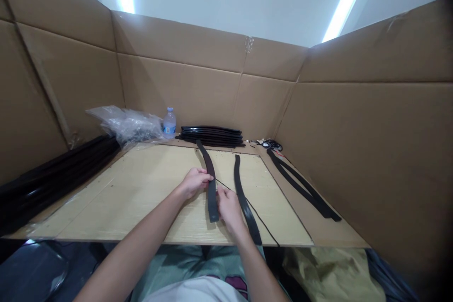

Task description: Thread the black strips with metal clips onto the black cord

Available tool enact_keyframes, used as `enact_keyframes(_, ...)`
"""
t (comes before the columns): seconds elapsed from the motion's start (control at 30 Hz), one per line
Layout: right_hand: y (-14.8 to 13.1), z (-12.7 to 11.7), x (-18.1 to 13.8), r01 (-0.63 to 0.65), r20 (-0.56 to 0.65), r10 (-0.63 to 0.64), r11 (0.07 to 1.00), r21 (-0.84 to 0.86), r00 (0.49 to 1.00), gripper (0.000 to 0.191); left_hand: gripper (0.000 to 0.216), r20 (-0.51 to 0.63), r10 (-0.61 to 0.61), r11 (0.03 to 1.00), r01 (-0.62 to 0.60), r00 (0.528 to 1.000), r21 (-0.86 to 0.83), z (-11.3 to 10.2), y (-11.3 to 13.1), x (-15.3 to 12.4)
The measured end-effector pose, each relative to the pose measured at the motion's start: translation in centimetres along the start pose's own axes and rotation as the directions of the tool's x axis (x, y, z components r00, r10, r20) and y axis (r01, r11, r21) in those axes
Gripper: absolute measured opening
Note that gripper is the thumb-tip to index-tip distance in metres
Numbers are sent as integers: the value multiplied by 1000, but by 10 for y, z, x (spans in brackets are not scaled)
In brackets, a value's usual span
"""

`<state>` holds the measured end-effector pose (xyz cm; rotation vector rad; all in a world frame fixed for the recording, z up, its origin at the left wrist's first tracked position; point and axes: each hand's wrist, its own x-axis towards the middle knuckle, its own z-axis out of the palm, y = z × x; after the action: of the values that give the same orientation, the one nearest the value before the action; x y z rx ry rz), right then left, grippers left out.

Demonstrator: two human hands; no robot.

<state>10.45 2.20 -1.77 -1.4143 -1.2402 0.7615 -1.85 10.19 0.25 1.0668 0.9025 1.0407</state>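
Note:
A long, slightly curved black strip point(211, 198) stands out from the board in front of me, running away from me. My left hand point(195, 181) pinches it near its middle, thumb and fingers closed on its left edge. Just right of the strip, my right hand point(229, 203) is closed with the fingertips together; what they hold, if anything, I cannot make out. A thin black cord point(261, 219) runs from the strip, past my right hand, to the board's front edge. A second black strip point(241, 188) lies on the board to the right of my right hand.
A pale board point(141, 198) covers the table, walled in by cardboard point(198, 80). Stacked black strips point(212, 136), a water bottle point(169, 123) and clear plastic bags point(130, 125) sit at the back. Black bundles point(60, 174) line the left; two strips point(304, 186) and cables point(269, 144) are right.

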Motion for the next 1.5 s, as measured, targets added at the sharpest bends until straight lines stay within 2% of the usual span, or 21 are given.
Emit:
enact_keyframes(0.13,-1,1,3,44,27,-44,999,-19,999,46,21,18,-7,1000,7,1000,3,2,1,-1)
enact_keyframes(0.43,-6,2,3,85,-64,-97,983,-161,993,52,26,2,-4,1000,4,1000,-14,2,0,-1)
enact_keyframes(0.63,-7,3,4,96,-122,-128,966,-240,984,47,25,33,-14,999,15,999,-33,3,0,-2)
enact_keyframes(0.9,-7,3,4,103,-111,-129,971,-216,985,46,26,60,7,1000,-6,998,-20,1,-2,-1)
enact_keyframes(1.37,-7,1,5,127,-98,-153,965,-232,983,46,30,-1,-6,999,6,1000,-36,3,-1,-1)
enact_keyframes(1.5,-6,1,6,105,-102,-132,966,-237,986,47,27,26,-6,1000,7,1000,-31,4,-1,-2)
